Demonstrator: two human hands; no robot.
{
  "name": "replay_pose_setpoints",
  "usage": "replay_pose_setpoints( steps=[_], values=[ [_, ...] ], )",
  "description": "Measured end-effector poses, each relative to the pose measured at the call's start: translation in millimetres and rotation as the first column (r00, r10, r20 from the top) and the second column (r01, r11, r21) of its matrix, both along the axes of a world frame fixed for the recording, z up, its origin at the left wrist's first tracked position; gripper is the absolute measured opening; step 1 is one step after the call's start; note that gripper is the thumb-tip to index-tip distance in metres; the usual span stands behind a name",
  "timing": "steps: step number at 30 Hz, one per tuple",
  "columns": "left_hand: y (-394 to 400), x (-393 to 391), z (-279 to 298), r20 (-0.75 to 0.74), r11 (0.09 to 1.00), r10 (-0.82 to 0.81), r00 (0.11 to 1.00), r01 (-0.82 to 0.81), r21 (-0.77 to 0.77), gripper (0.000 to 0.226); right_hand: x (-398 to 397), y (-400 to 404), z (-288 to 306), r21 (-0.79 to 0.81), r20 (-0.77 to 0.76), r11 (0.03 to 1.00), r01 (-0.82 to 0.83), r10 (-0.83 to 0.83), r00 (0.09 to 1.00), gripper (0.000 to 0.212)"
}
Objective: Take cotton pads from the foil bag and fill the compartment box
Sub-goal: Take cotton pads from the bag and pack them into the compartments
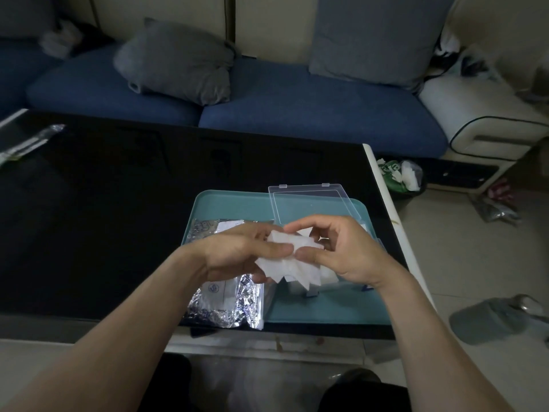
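A fanned stack of white cotton pads (292, 264) is held above the teal tray (234, 203). My left hand (237, 252) grips the stack from the left, thumb on top. My right hand (347, 251) pinches it from the right. Under the hands stands the clear compartment box (312, 288), mostly hidden, with white pads inside and its clear lid (312, 200) open toward the back. The crinkled silver foil bag (228, 304) lies on the tray's left side, partly under my left wrist.
The tray sits near the right front corner of a black glossy table (118, 209). A clear wrapper (26, 141) lies at the table's far left. Behind is a blue sofa (297, 105) with grey cushions. A bin (401, 176) and slippers are on the floor at right.
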State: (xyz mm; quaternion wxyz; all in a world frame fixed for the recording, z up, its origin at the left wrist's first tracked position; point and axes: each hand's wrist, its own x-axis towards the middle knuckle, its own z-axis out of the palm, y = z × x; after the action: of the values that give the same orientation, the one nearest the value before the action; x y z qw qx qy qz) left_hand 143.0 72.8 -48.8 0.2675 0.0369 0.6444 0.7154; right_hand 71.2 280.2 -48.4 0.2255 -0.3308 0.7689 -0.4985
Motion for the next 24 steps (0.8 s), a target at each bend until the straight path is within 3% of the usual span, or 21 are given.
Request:
replay_pose_setpoints(
  steps=[5, 11, 13, 17, 24],
  values=[
    [-8, 1, -6, -0.016, 0.996, -0.079, 0.997, 0.080, 0.041, 0.057, 2, 2, 3, -0.115, 0.008, 0.992, 0.047, -0.047, 0.999, 0.041],
    [-9, -2, -3, -0.019, 0.994, 0.006, 1.000, -0.004, 0.114, 0.035, -5, 15, -1, -0.238, 0.148, 0.960, 0.150, -0.116, 0.982, 0.026],
    [-9, -4, -2, -0.030, 0.995, 0.101, 0.994, -0.100, 0.031, 0.035, -11, 24, -1, -0.272, 0.253, 0.943, 0.189, -0.119, 0.960, 0.031],
    [-4, -4, -5, -0.116, 0.939, 0.227, 0.967, -0.249, -0.236, 0.033, -18, 38, -1, -0.414, 0.484, 0.887, 0.205, 0.024, 0.875, 0.055],
    [10, -7, -6, -0.122, 0.900, 0.372, 0.920, -0.390, -0.194, 0.029, -17, 40, -7, -0.218, 0.487, 0.975, 0.039, 0.074, 0.870, 0.071]
  ],
)
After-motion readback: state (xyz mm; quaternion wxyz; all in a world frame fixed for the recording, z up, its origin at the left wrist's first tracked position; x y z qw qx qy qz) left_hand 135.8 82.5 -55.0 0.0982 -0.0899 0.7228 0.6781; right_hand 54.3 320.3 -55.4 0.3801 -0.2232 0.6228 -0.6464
